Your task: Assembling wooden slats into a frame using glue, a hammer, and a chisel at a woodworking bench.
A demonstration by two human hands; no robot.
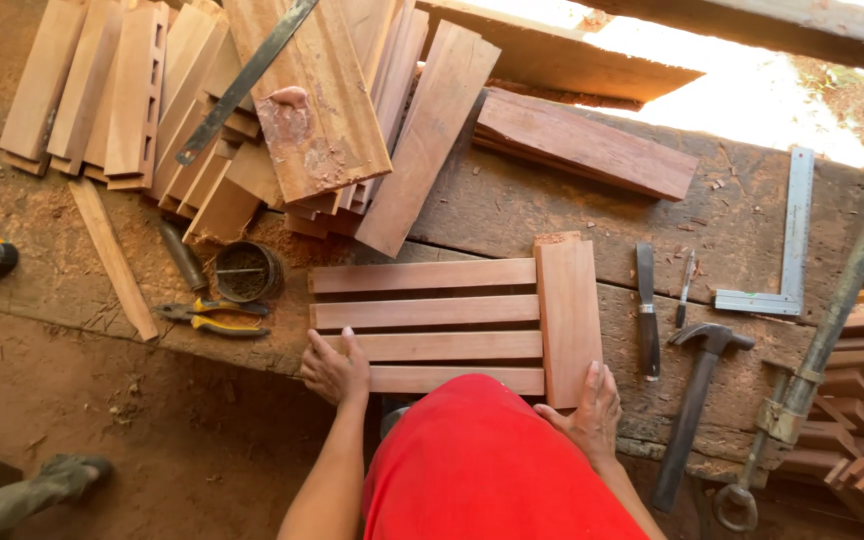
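Slats [424,325], four of them, lie side by side on the table [512,205] just in front of the person, running left to right with narrow gaps between. A wider board [568,315] stands crosswise at their right ends, touching them. The left hand [335,370] rests flat and open on the left ends of the two nearest slats; the right hand [589,410] lies open on the near end of the board, grasping nothing. By the look of it, the pieces are laid out and lined up on one side, but no cross piece sits at the left ends, and I see no nails or fastenings in the wood (too small to tell for sure). So the frame seems roughly half arranged and not yet joined. A hammer [697,400] and chisel [647,310] lie just right of the board, untouched; pliers [214,318] and a small tin [247,272] sit to the left, with a stack of boards [282,110] beyond.
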